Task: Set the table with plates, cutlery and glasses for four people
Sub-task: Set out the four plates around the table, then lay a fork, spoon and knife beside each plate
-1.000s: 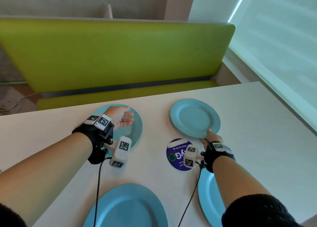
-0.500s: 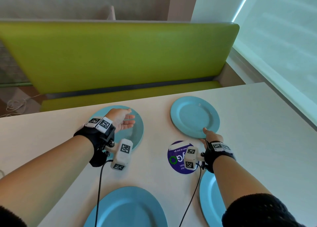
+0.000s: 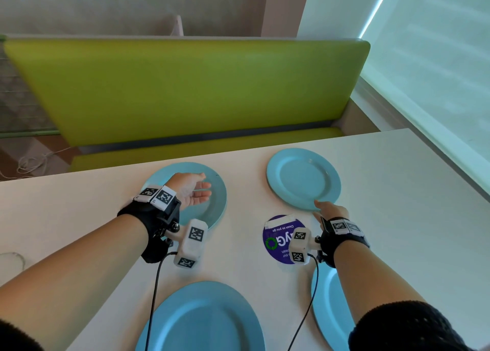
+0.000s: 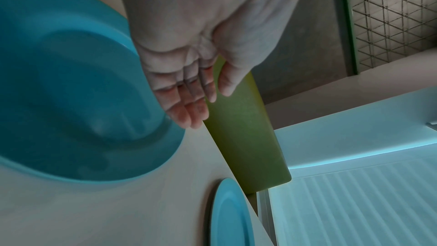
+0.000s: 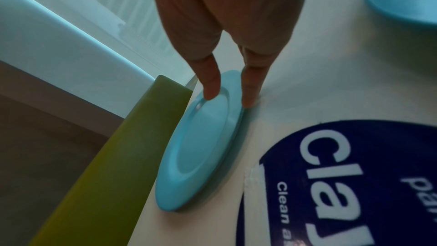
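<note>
Four light-blue plates lie on the white table. My left hand hovers over the far-left plate with straight fingers and an empty palm; the left wrist view shows that hand beside the same plate. My right hand touches the near rim of the far-right plate. In the right wrist view its thumb lies on the rim of this plate and a straight finger meets the rim's outer edge. A near-left plate and a near-right plate sit by my arms. No cutlery or glasses show.
A round purple sticker is on the table between the right-hand plates. A green bench runs along the table's far edge. A window with a pale blind borders the right side. Wrist cables trail over the near plates.
The far-right plate has slid slightly away from the purple sticker under my right fingers. My left hand stays open above the far-left plate, hardly moved.
</note>
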